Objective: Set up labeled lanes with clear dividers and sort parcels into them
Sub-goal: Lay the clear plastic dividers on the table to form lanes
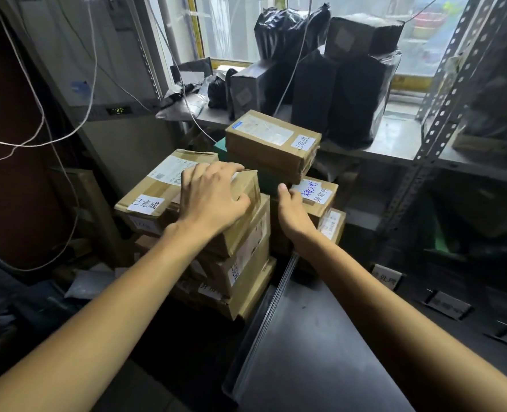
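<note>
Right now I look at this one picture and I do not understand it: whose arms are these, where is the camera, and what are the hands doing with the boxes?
There is no machine here. The arms belong to a person, and the camera sits on that person's head, looking forward and down. The left hand lies on a cardboard box at the top of a stack, with its fingers curled over the far edge, so it grips the box. The right hand touches the neighbouring box with a blue handwritten label, thumb at its corner. Its fingers are hidden, so I cannot confirm a grip. Behind them, black-wrapped parcels stand on a metal shelf by the window.
</note>
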A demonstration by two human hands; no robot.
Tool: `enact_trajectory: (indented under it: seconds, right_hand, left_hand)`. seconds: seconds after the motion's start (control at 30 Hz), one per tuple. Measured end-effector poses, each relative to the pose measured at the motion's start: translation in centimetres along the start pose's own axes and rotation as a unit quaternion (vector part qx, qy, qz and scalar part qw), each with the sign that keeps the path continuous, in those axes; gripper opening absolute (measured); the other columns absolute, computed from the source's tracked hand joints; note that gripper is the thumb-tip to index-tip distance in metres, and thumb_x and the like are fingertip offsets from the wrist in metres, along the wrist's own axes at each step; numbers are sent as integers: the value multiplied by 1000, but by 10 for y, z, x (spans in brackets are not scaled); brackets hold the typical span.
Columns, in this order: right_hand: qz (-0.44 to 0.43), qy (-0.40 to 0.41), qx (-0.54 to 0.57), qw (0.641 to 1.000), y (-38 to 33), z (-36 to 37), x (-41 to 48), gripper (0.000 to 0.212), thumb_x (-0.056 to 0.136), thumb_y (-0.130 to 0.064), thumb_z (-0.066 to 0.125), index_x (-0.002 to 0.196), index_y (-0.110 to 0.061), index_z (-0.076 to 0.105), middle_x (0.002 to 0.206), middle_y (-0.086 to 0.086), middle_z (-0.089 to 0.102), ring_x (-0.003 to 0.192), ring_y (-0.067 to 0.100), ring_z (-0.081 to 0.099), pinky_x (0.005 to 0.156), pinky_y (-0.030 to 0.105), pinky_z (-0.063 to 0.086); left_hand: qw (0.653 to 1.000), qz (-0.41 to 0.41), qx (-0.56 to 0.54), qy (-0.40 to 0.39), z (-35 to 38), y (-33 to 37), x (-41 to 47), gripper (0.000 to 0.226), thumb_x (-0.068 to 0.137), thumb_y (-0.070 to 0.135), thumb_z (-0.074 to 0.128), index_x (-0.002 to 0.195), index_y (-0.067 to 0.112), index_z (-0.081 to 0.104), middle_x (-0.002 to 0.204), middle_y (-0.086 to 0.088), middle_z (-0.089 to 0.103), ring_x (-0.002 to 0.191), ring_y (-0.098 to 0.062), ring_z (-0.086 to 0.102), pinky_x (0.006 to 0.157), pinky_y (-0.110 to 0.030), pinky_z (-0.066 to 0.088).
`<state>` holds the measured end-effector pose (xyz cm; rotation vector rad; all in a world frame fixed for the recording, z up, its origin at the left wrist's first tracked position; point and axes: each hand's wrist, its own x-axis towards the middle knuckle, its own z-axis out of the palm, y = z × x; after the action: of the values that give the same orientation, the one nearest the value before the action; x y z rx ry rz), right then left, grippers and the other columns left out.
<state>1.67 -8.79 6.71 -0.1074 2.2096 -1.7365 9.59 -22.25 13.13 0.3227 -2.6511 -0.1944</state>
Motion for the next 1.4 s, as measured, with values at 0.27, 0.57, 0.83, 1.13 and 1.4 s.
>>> enact_trajectory:
  seconds: [0.27,0.57,0.83,1.13,1.4]
  right_hand:
    - [106,-24,-146,983,75,-11,4,35,98,-40,48,111,-8,55,107,16,61,99,32,59,102,49,48]
    - [101,-93,-388,911,138,24,-12,37,85,-42,63,97,-7,67,92,13,74,86,31,73,81,40,61]
    - [67,-63,-520,849,157,42,-8,23,90,-19,59,110,-10,66,113,11,69,107,33,66,77,37,51]
    - [60,-78,-574,813,161,44,-12,26,93,-11,55,116,-11,66,119,9,67,114,30,64,84,37,52]
    - [34,-40,-472,880,144,35,-21,20,90,-25,51,93,-9,62,104,14,68,98,37,64,70,36,45]
  left_hand:
    - [997,63,23,32,-4,11,-5,36,83,23,57,117,30,65,120,5,65,115,-22,55,96,-35,32]
    - [912,294,-286,24,4,32,-46,20,78,4,51,76,6,71,75,-2,65,68,-19,61,59,-38,49]
    - [925,310,-219,23,-4,31,-41,19,80,11,51,74,11,70,72,-1,65,65,-23,62,51,-40,46]
    - [953,264,-148,25,-7,26,-36,12,79,12,58,73,15,68,68,0,62,63,-23,60,50,-38,44]
    - [922,342,-183,-8,-14,36,-39,18,79,12,52,74,12,70,72,2,66,63,-23,62,49,-38,46]
